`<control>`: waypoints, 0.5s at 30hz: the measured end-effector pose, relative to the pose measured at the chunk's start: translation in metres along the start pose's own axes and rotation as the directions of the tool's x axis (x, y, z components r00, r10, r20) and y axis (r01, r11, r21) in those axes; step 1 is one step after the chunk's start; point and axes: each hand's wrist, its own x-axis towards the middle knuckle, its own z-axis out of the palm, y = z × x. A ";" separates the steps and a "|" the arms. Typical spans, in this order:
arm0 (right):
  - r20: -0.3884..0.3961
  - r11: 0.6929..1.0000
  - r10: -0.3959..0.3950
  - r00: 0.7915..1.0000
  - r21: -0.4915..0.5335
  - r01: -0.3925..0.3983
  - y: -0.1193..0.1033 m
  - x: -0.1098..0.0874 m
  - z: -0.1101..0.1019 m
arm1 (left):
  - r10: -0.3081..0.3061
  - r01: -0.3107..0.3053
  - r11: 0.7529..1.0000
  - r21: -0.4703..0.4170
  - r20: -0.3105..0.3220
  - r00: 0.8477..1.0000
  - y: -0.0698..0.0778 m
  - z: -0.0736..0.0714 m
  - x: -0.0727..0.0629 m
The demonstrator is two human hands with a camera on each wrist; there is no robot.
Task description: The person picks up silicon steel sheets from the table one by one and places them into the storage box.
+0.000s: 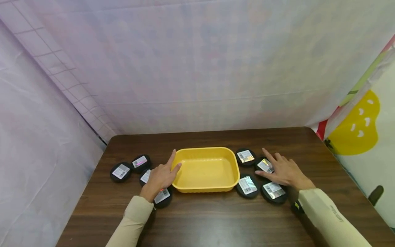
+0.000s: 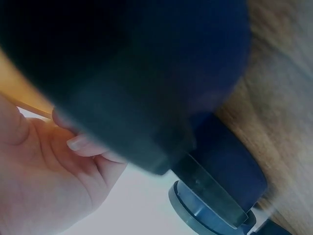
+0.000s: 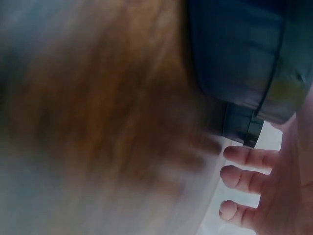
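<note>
My left hand (image 1: 162, 176), index finger and thumb extended, is at the left rim of a yellow tray (image 1: 200, 189). Under and beside it are a round black tub (image 1: 162, 197) with a white label and another labelled tub (image 1: 145, 176), partly covered by the hand. On the other side, my right hand (image 1: 285, 170) hovers with spread fingers, its thumb and index finger on either side of a black tub (image 1: 264, 165) with a shiny label. Close below that hand is another labelled tub (image 1: 274, 192). In the right wrist view, the fingers (image 3: 244, 178) look straight and grip nothing.
Two black tubs lie farther left, one at the outer edge (image 1: 120, 172) and one behind (image 1: 141, 163). Right of the tray are a back tub (image 1: 245, 156) and a front tub (image 1: 247, 186). A pale curtain (image 1: 200, 68) hangs behind the brown wooden table (image 1: 216, 219).
</note>
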 end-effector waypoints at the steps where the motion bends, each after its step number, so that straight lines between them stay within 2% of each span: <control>1: 0.005 1.000 0.001 1.000 -0.010 -0.001 -0.001 0.001 0.001 | 0.000 0.000 1.000 -0.001 0.000 1.000 0.000 0.000 0.000; 10: 0.024 0.996 -0.019 1.000 -0.088 0.021 -0.005 0.005 0.005 | 0.025 -0.025 1.000 0.000 -0.022 0.999 -0.001 0.000 -0.001; 15: 0.041 0.995 -0.016 0.999 -0.099 0.020 -0.007 0.006 0.003 | 0.016 -0.016 1.000 -0.017 -0.011 1.000 -0.001 0.000 0.000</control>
